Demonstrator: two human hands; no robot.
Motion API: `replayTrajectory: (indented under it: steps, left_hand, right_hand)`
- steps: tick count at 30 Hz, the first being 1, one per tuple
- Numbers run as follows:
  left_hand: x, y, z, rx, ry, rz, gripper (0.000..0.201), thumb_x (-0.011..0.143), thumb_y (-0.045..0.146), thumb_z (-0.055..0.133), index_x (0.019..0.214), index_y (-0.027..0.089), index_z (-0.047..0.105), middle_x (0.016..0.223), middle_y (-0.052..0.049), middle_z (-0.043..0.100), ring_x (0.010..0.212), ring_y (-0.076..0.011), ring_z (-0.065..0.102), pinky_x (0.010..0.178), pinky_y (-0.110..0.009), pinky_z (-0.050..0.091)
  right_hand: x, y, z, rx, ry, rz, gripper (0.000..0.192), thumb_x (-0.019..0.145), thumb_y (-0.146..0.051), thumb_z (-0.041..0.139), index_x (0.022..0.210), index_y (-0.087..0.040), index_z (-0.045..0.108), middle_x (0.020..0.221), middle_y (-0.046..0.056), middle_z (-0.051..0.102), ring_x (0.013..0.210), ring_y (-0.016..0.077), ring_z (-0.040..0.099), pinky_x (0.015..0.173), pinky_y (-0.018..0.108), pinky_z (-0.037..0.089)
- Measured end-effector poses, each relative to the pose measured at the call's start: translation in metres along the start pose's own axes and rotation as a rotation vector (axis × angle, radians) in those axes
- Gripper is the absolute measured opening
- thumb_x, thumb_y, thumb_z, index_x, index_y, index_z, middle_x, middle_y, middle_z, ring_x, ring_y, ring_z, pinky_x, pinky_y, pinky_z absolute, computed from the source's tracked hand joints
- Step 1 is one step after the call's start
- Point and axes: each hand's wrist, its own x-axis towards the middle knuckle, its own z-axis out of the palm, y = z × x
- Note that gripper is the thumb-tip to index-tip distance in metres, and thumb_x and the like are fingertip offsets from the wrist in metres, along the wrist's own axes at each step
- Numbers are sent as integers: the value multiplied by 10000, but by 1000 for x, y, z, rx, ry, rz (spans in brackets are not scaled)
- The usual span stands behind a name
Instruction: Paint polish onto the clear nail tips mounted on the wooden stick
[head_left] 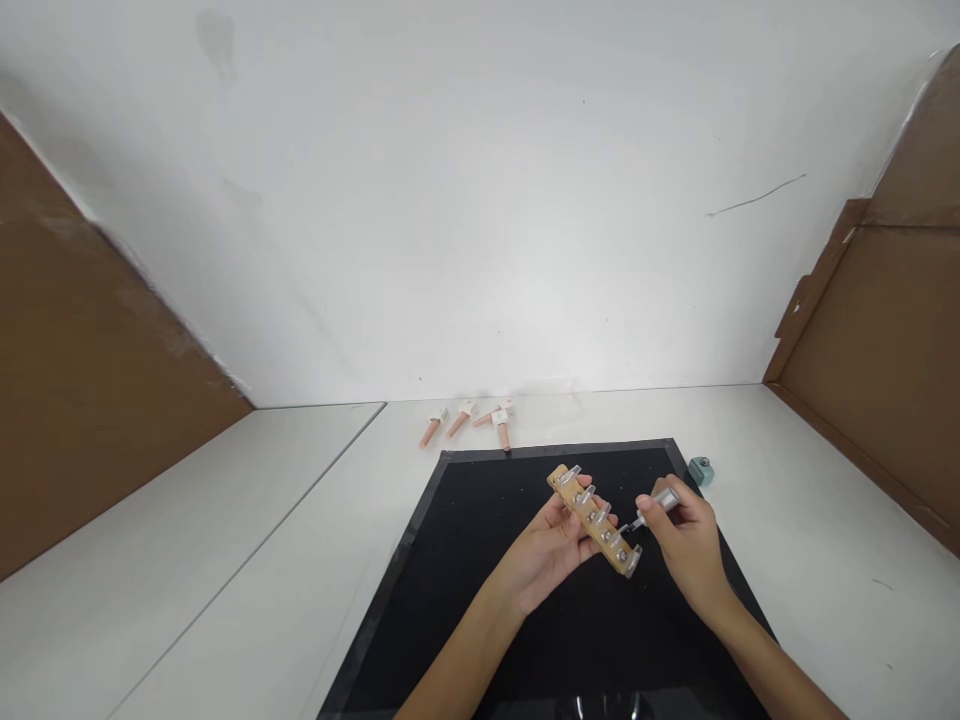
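Two hands: both are over the black mat (480, 600), close together, with the bare forearms coming in from the bottom edge.
Left hand (551, 550): it is under the wooden bar (595, 518), with the palm up. The fingers are curled around the bar's underside and the thumb lies against its near side, so the hand is closed on the bar and holds it above the mat.
Bar: a short, light wooden strip that runs on a diagonal, from upper left to lower right. A row of small metal clips with screws sits along its top face. I count about five, but they are small and I cannot be sure.
Right hand (686, 540): the fingers are closed around a silver driver (660, 503). The thin tip of the driver points left and meets the bar near its lower right end, at one of the last screws.
Mat: a black square with a raised rim, on the white table (787, 520), directly in front of the person.
Pink parts (472, 420): four small pink pieces with white ends lie on the table just behind the far edge of the mat, well apart from the hands.
Teal object (701, 470): a small thing beside the far right corner of the mat. It is too small to tell what it is.
Walls: a white wall (480, 200) behind the table, with brown boards at the left (90, 400) and right (885, 380).
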Motion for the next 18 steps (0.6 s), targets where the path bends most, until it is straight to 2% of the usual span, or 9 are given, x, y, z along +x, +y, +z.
replayTrajectory:
  steps: [9, 12, 18]
  left_hand:
    - [-3, 1, -4, 0, 5, 5, 335, 650, 220, 823, 953, 237, 681, 879, 13, 718, 897, -165, 680, 875, -335, 430]
    - [-2, 1, -5, 0, 6, 7, 339, 610, 196, 847, 910, 236, 694, 874, 19, 717, 888, -154, 673, 860, -320, 422]
    - [0, 1, -3, 9, 1, 5, 345, 569, 158, 864, 869, 236, 714, 857, 30, 701, 912, -166, 663, 875, -330, 405]
  right_hand:
    - [4, -3, 1, 34, 50, 47, 408, 763, -436, 601, 536, -239, 325, 511, -80, 287, 456, 106, 265, 418, 233, 274]
    - [3, -5, 2, 48, 20, 55, 447, 759, -492, 598, 528, -240, 310, 508, -76, 288, 456, 107, 268, 411, 231, 283]
    - [0, -4, 5, 42, -59, 60, 453, 730, -457, 638, 516, -235, 306, 499, -77, 285, 460, 104, 278, 408, 223, 295]
